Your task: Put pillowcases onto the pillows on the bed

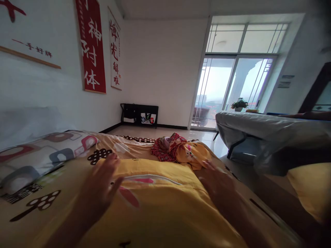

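Note:
A yellow cloth (155, 206) with pink rabbit-ear shapes and a white curved line lies spread over the patterned bed sheet (103, 146). Over its left side is my left hand (103, 182), with thumb and fingers apart. My right hand (217, 179) is at the cloth's right edge, fingers stretched out. Both hands are slightly blurred, and whether they press on the cloth cannot be told. Just beyond it sit a crumpled red plaid cloth (165, 148) and a bunched yellow cloth with a rabbit face (192, 155).
A patterned pillow (51, 155) rests at left against the wall. At right stands a table under clear plastic (238, 125), bearing a potted plant (239, 104). Yellow fabric (312, 186) shows at lower right. A low black rack (139, 115) stands by the far wall.

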A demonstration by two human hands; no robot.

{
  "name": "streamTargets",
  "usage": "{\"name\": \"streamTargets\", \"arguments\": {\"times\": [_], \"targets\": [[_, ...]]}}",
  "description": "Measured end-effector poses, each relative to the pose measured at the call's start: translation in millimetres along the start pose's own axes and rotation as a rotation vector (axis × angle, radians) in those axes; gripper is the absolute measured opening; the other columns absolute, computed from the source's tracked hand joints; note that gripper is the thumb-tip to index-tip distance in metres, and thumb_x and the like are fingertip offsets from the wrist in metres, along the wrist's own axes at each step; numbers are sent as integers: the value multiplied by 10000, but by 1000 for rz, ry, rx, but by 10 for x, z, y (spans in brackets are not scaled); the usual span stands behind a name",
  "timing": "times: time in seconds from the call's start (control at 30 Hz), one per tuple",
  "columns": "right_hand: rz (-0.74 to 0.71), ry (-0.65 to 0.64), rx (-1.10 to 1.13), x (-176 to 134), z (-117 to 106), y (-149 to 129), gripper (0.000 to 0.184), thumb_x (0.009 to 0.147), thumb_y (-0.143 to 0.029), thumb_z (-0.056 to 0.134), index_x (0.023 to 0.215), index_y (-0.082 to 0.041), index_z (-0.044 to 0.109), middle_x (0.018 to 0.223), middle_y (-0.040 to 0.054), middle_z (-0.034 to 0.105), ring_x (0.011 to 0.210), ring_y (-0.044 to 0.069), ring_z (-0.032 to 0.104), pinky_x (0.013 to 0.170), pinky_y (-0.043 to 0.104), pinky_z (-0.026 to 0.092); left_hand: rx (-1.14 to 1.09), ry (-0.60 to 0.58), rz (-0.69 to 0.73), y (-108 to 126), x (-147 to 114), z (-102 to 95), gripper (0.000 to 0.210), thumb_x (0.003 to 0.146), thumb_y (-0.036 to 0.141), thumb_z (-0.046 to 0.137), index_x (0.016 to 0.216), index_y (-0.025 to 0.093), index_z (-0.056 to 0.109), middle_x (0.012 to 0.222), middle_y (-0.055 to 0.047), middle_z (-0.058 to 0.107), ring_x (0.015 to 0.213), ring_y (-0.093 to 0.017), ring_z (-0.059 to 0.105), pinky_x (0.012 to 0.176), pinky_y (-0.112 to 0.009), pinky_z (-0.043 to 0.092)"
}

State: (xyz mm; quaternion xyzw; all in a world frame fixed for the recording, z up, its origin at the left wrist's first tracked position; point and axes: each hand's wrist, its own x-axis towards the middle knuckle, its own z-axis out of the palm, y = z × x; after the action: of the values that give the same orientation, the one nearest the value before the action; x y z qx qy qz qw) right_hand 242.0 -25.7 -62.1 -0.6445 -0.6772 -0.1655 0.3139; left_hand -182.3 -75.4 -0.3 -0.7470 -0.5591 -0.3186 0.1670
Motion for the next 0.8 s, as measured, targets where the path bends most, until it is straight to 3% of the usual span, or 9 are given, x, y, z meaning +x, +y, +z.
{"name": "streamTargets", "arguments": {"times": [0.07,0.13,0.2,0.27,0.33,0.43,0.53,0.63,0.8], "targets": [[-73,-125,37,-73,276,-197,566,952,-498,374,1466,-262,369,1515,75,374,1416,272,294,1152,476,267,17,-59,51,129,47,380,568,977,466,294,1463,179,360,1545,-112,315,1437,-284,240,1160,-523,175],[-63,-330,93,-170,609,-324,561,960,-481,310,1441,-217,428,1469,89,441,1391,286,346,1141,490,295,11,-243,-11,143,19,872,544,980,444,285,1448,188,393,1517,-119,359,1408,-284,319,1119,-532,277],[-32,-401,112,-257,876,-358,552,960,-475,291,1414,-220,473,1451,71,462,1378,283,366,1135,479,318,-3,-361,-75,58,-64,1293,537,984,409,263,1445,167,398,1505,-112,373,1403,-265,336,1109,-502,323],[-20,-395,117,-307,1010,-317,547,960,-474,287,1410,-229,477,1463,47,444,1389,266,347,1151,468,296,-25,-365,-78,-64,-146,1509,530,987,408,255,1457,194,376,1516,-83,360,1416,-233,313,1123,-468,321],[-28,-388,130,-326,1024,-218,550,962,-467,275,1415,-224,468,1471,41,431,1399,245,331,1168,464,258,-43,-347,-65,-183,-201,1509,524,987,427,255,1456,227,375,1519,-59,361,1419,-209,308,1135,-447,313],[-55,-380,144,-378,943,37,547,956,-472,266,1421,-257,456,1485,29,409,1406,227,317,1173,468,236,-52,-382,-52,-375,-295,1306,537,982,448,239,1450,231,388,1518,-45,364,1414,-194,318,1151,-434,299],[-21,-297,159,-545,837,382,514,928,-526,340,1384,-342,492,1470,22,448,1376,256,374,1110,492,346,-7,-400,-92,-608,-492,1127,554,973,446,232,1455,215,379,1515,-43,364,1409,-196,328,1158,-433,294],[129,-118,146,-739,686,670,467,885,-526,523,1296,-307,555,1358,78,545,1251,305,504,946,518,486,44,-379,-113,-801,-735,1029,547,957,439,251,1435,230,415,1494,-33,395,1391,-219,362,1149,-449,313],[268,58,65,-627,446,849,342,877,-435,607,1194,-310,577,1251,70,573,1106,248,568,790,401,549,31,-249,-109,-784,-1103,761,498,899,484,317,1339,387,529,1381,4,543,1289,-307,496,1050,-542,425]]}}
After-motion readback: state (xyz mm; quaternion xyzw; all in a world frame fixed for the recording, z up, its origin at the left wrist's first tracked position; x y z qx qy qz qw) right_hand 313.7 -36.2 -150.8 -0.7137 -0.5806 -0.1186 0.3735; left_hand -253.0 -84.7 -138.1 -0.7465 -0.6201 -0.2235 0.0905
